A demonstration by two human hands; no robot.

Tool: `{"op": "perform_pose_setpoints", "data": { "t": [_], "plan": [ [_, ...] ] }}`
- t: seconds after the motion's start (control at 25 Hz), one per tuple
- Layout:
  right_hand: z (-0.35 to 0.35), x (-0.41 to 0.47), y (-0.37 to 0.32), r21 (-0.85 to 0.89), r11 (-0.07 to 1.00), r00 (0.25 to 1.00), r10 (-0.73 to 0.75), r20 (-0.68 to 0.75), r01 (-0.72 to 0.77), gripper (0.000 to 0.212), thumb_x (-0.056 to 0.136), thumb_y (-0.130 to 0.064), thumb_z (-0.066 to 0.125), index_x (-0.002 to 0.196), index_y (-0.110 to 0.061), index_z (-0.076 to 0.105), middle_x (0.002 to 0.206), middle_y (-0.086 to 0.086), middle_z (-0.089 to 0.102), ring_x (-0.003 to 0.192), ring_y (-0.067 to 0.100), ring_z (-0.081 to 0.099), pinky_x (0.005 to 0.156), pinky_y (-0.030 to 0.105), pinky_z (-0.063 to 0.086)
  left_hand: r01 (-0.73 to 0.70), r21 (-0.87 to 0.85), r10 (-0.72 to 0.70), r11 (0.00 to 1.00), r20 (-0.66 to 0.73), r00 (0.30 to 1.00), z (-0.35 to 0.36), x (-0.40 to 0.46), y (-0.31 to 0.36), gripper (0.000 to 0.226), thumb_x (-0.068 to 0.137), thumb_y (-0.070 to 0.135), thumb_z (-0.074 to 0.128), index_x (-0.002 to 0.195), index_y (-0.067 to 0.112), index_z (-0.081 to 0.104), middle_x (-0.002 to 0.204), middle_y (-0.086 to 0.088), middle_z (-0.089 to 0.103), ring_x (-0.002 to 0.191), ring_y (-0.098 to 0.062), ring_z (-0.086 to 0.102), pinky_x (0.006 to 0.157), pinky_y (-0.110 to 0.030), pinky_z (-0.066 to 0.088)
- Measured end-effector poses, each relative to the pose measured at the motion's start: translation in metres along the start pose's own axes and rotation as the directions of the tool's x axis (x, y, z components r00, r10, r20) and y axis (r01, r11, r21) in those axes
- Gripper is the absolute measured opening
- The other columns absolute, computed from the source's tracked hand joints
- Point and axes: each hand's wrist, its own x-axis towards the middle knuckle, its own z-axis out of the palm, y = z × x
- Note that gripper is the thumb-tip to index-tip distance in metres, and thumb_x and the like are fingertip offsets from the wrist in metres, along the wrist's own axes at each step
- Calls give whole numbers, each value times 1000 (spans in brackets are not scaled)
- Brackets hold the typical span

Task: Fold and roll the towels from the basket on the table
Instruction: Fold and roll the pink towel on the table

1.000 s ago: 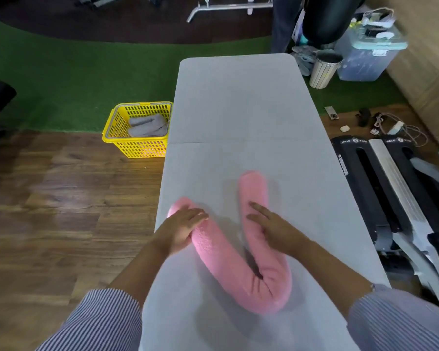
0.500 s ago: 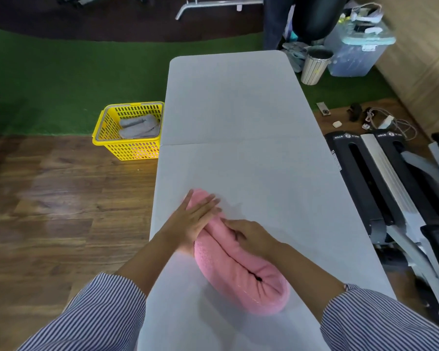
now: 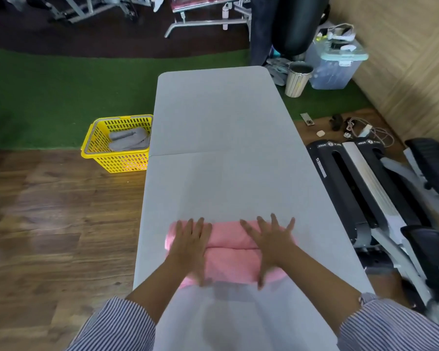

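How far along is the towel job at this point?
Done: the pink towel is rolled and doubled over on the table. In hand: left hand and right hand press it flat-fingered. Left: grey towels lie in the yellow basket on the floor.

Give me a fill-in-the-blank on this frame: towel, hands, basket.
1. Both hands, left hand and right hand, press flat on the ____ towel.
2. The yellow basket stands on the ____, not the table.
3. The towels in the basket are ____.

Missing words: pink; floor; grey
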Motion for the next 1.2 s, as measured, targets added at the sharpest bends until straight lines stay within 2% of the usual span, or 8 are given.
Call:
{"op": "perform_pose_setpoints", "data": {
  "t": [0.08, 0.16, 0.24, 0.32, 0.6, 0.76, 0.92, 1.2],
  "plan": [
    [8, -3, -8, -63, 997, 999, 36, -22, -37, 145, 48, -57, 81, 136, -38, -32, 154, 11, -6, 138, 46, 3, 95, 76, 18, -23, 85, 21, 996, 30, 999, -2, -8, 0, 134, 52, 53, 81, 144, 14, -9, 143, -17, 19, 127, -35, 31, 111, -49, 22],
    [17, -5, -11, -59, 997, 989, 41, -144, -50, 129, 57, -54, 75, 139, -39, -23, 147, 12, 14, 130, 40, 23, 94, 58, 33, 5, 83, -9, 997, 46, 999, -9, -9, 4, 124, 60, 43, 81, 148, 14, -2, 133, -17, 36, 116, -31, 45, 103, -41, 35],
    [18, -7, -6, -30, 999, 971, 12, -239, -20, 112, 63, -56, 67, 141, -38, -11, 137, 8, 30, 122, 33, 35, 91, 48, 37, 66, 10, -67, 998, 17, 998, -17, -11, 9, 105, 71, 37, 76, 149, 16, 8, 123, -14, 47, 108, -29, 53, 94, -38, 40],
    [9, -6, 1, -3, 1000, 957, -21, -290, 21, 101, 67, -55, 63, 142, -39, -3, 132, 5, 36, 118, 30, 40, 90, 46, 40, 134, -12, -134, 991, -39, 990, -29, -16, 7, 93, 74, 30, 71, 147, 18, 14, 120, -13, 50, 106, -29, 54, 90, -39, 42],
    [-79, 6, -25, -136, 974, 829, -226, -511, 181, 104, 55, -48, 71, 138, -42, 9, 124, 3, 42, 109, 29, 46, 80, 42, 40, 404, -35, -404, 914, -171, 899, -64, -61, -44, 93, 74, 31, 68, 148, 17, 12, 127, -13, 46, 112, -31, 53, 89, -39, 41],
    [-91, 2, -81, -171, 950, 789, -313, -528, 263, 103, 52, -47, 69, 137, -41, 10, 122, 3, 43, 107, 28, 46, 79, 41, 40, 478, -20, -474, 878, -176, 863, -50, -109, -79, 93, 72, 30, 69, 146, 17, 14, 129, -12, 45, 114, -31, 50, 94, -39, 38],
    [-104, 6, -168, -211, 908, 747, -417, -517, 361, 105, 53, -49, 68, 138, -41, 9, 125, 4, 41, 111, 29, 44, 83, 45, 41, 550, -52, -551, 833, -155, 820, -8, -165, -137, 102, 72, 50, 71, 147, 20, 9, 136, -11, 39, 122, -29, 45, 101, -41, 33],
    [-116, 4, -341, -272, 853, 697, -520, -493, 444, 107, 53, -55, 68, 139, -41, 6, 131, 2, 40, 119, 28, 40, 89, 47, 41, 609, -67, -612, 790, -141, 778, 66, -281, -247, 103, 72, 49, 69, 149, 20, 7, 138, -11, 39, 124, -28, 43, 103, -41, 31]
  ]
}}
